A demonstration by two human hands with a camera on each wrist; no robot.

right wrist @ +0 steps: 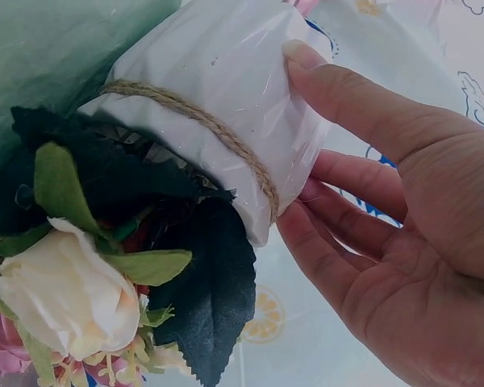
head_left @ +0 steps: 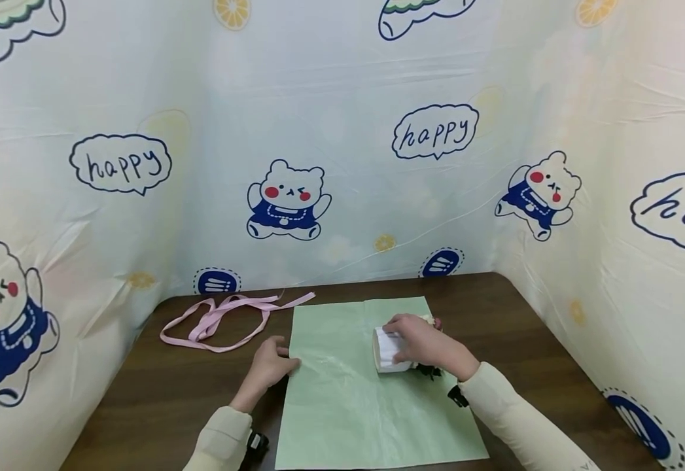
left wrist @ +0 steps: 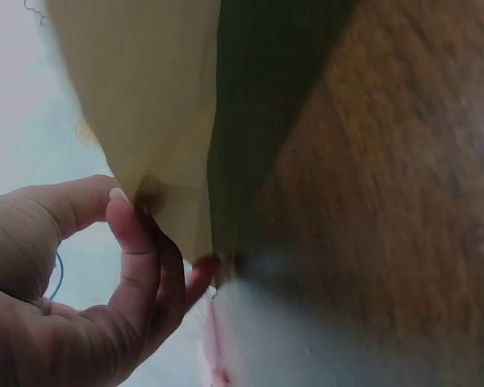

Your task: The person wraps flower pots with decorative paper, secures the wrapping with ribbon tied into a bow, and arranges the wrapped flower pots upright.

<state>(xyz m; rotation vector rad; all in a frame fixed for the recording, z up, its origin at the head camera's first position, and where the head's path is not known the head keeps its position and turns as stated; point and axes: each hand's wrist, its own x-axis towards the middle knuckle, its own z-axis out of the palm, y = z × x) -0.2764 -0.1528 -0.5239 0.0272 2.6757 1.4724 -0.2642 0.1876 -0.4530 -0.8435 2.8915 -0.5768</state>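
A light green sheet of wrapping paper [head_left: 336,412] lies on the brown table [head_left: 154,399]. At its left edge my left hand [head_left: 268,364] pinches the paper [left wrist: 165,89] between thumb and fingertips. My right hand [head_left: 423,340] grips a white flower pot [head_left: 386,353] tipped on its side over the right half of the paper. In the right wrist view, thumb and fingers hold opposite sides of the pot [right wrist: 226,72]. Twine [right wrist: 198,121] circles its rim. A cream rose [right wrist: 68,294], pink blooms and dark leaves [right wrist: 206,294] spill from its mouth.
A looped pink ribbon [head_left: 209,324] lies at the table's back left, beyond my left hand. A printed curtain [head_left: 354,196] with bears and "happy" bubbles surrounds the table at the back and sides. A faint crease runs down the paper's middle.
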